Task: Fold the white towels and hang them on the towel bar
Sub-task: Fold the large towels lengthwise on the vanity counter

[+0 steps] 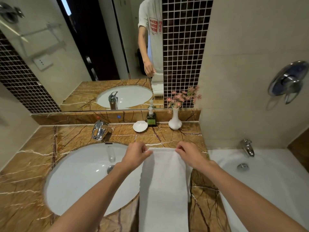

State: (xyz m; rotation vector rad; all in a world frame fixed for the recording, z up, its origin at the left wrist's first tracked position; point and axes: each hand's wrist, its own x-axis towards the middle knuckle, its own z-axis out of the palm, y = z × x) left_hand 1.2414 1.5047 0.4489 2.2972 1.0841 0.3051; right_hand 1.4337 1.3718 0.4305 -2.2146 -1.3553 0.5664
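Note:
A long white towel (163, 190), folded into a narrow strip, hangs down in front of me over the brown marble counter (33, 164). My left hand (136, 154) pinches its top left corner. My right hand (188, 153) pinches the top right corner. The top edge is stretched straight between both hands, just right of the sink (80, 178). The towel's lower end runs out of the bottom of the view. A towel bar shows only as a faint reflection in the mirror (41, 33) at the upper left.
A chrome faucet (100, 130) stands behind the sink. A white shell dish (140, 126), a soap bottle (151, 118) and a white vase with pink flowers (174, 120) line the back of the counter. A bathtub (267, 181) with a tap (247, 147) lies to the right.

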